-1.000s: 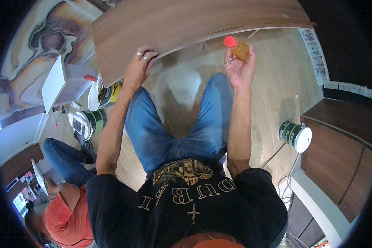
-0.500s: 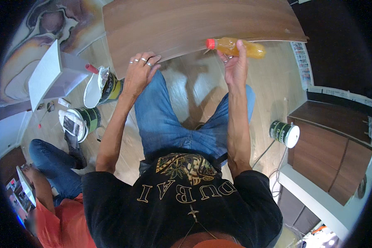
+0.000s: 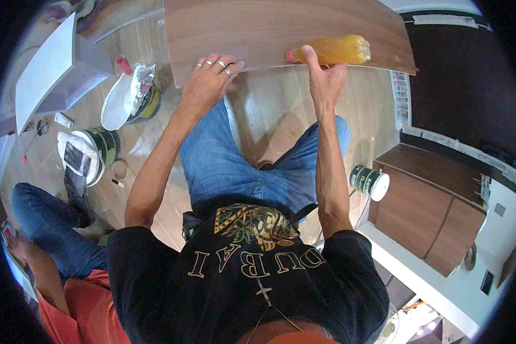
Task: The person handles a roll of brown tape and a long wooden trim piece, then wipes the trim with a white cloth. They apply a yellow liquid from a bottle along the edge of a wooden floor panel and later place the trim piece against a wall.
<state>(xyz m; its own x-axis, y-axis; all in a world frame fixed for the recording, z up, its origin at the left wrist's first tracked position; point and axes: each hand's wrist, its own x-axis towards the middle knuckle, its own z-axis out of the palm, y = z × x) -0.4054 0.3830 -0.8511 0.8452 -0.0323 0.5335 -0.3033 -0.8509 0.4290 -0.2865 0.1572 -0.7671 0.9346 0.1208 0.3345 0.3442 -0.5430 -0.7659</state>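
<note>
A clear plastic bottle (image 3: 341, 50) of amber-yellow liquid with a red cap lies sideways in my right hand (image 3: 327, 80), thumb on top near the cap. It is above the near edge of a brown wood-grain panel (image 3: 258, 28). I cannot tell whether bottle and panel touch. My left hand (image 3: 209, 80), with rings on several fingers, grips the panel's near edge toward its left end. Its fingers lie over the top; the thumb is mostly hidden. My knees are spread below the panel.
An open white-smeared bucket (image 3: 116, 112) with a red-handled tool stands at left, near a cloth-topped dark green bucket (image 3: 106, 146). A person in an orange shirt (image 3: 89, 298) sits lower left. A small green-and-white can (image 3: 370, 182) stands at right beside a brown cabinet (image 3: 421, 206).
My right hand has raised the bottle slightly and turned it, so its base sits higher and the cap lower. My left hand has shifted right along the panel edge. The view has moved.
</note>
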